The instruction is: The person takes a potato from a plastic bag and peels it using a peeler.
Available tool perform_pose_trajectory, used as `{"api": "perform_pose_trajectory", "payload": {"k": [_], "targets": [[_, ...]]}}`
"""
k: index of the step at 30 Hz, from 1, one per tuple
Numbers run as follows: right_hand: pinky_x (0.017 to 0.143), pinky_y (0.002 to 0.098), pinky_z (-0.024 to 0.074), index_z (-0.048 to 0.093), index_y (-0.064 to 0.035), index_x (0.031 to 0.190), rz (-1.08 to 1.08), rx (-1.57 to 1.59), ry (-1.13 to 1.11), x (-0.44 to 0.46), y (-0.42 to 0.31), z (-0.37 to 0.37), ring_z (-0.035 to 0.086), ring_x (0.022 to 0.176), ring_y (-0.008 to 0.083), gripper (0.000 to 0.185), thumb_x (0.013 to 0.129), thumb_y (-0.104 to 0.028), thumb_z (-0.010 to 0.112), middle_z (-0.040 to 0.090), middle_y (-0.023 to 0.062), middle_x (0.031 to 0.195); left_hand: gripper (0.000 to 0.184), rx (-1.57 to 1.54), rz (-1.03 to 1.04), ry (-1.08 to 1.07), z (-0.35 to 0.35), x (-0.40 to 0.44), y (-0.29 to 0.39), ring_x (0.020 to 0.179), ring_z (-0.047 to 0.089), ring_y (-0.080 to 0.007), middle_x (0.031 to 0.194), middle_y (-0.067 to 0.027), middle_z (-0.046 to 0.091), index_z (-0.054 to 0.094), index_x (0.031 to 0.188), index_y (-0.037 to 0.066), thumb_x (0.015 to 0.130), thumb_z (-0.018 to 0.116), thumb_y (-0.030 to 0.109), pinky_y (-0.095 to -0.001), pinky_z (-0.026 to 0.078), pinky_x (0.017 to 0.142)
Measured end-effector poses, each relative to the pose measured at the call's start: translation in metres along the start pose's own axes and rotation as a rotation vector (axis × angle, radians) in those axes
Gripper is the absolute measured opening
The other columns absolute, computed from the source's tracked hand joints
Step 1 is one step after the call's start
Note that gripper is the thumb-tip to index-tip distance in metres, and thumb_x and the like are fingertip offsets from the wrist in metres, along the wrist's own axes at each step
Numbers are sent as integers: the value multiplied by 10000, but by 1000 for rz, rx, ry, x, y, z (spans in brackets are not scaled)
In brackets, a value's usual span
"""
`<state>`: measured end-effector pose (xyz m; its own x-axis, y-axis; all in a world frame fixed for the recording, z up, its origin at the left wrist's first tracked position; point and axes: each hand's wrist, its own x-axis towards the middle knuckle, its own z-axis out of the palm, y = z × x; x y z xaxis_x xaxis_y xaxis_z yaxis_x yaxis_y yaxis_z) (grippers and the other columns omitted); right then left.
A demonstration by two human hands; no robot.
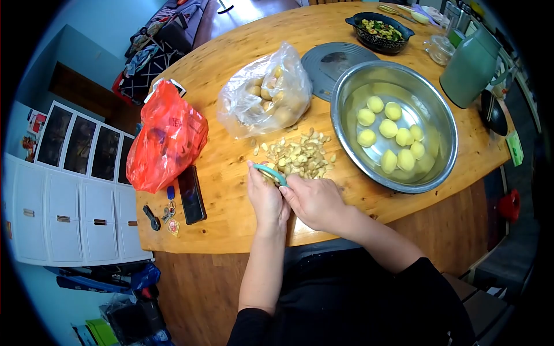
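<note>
Black sleeves [424, 288] lie closest, while inside the worktop's [228, 233] near edge the right hand [316, 202] grips a teal peeler [276, 175], the left hand [267, 200] cupping a mostly hidden potato [266, 177], seemingly to steady it

Pale-blue walls [109, 26], brown wood floor [202, 294] — a room around a curved bench [222, 173].
A white cabinet [81, 193] with dark upper panels [79, 144] stands at the left; a dark brown patch [81, 86] shows in the wall beyond. Past the bench, cloth [140, 59] lies heaped on furniture — and light gleams off the floor there.
</note>
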<state>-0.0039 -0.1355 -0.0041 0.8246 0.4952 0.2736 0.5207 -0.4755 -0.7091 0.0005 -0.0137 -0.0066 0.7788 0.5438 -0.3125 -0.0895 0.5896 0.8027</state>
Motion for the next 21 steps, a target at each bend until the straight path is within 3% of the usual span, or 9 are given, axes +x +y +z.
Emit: {"api": "perform_pose_trajectory", "payload": {"k": [1, 4, 9, 10, 11, 17, 21], "targets": [[543, 521, 508, 530, -67, 911, 4, -9, -8, -1, -1, -1, 669, 615, 395, 269, 1041, -302, 534, 673, 162, 697, 367, 39, -4, -61, -7, 1, -2, 772, 575, -145, 876, -59, 593, 542, 1048, 51, 1131, 407, 381, -292, 506, 710], [551, 519, 512, 545, -60, 930, 25, -56, -32, -2, -1, -1, 675, 622, 393, 265, 1040, -301, 533, 671, 164, 684, 352, 27, 37, -52, -8, 4, -9, 697, 545, -132, 829, -49, 574, 534, 1025, 51, 1130, 404, 362, -269, 477, 608], [599, 560, 509, 554, -54, 931, 217, -76, -38, 9, 22, -6, 668, 644, 430, 275, 1049, -299, 513, 669, 205, 686, 306, -54, -141, -85, 0, -6, 10, 569, 448, -107, 746, -33, 516, 516, 981, 69, 1120, 399, 315, -238, 349, 454], [598, 560, 508, 551, -55, 929, 202, -46, -10, 9, 22, -6, 667, 644, 429, 274, 1050, -298, 512, 666, 204, 685, 297, -61, -151, -74, 2, -6, 12, 549, 430, -103, 733, -30, 505, 513, 974, 74, 1117, 397, 307, -234, 322, 431], [598, 560, 507, 548, -56, 926, 183, -17, 14, 8, 19, -9, 665, 644, 429, 273, 1050, -297, 511, 664, 203, 684, 292, -99, -167, -105, -4, 0, 11, 583, 456, -120, 873, -94, 589, 526, 1023, 62, 1110, 426, 322, -231, 324, 432], [577, 556, 500, 527, -63, 905, 48, 5, 61, 0, 5, -5, 659, 628, 421, 272, 1046, -294, 517, 650, 179, 667, 288, -49, -124, -165, -7, 4, 8, 569, 454, -96, 737, -28, 511, 509, 965, 86, 1119, 392, 299, -235, 338, 438], [568, 552, 499, 526, -62, 902, 13, -31, 42, -2, 1, -3, 654, 606, 418, 269, 1046, -289, 517, 656, 182, 667, 279, 13, -23, -63, -1, -1, 3, 572, 462, -103, 743, -29, 520, 504, 970, 94, 1121, 386, 296, -240, 349, 450]]}}
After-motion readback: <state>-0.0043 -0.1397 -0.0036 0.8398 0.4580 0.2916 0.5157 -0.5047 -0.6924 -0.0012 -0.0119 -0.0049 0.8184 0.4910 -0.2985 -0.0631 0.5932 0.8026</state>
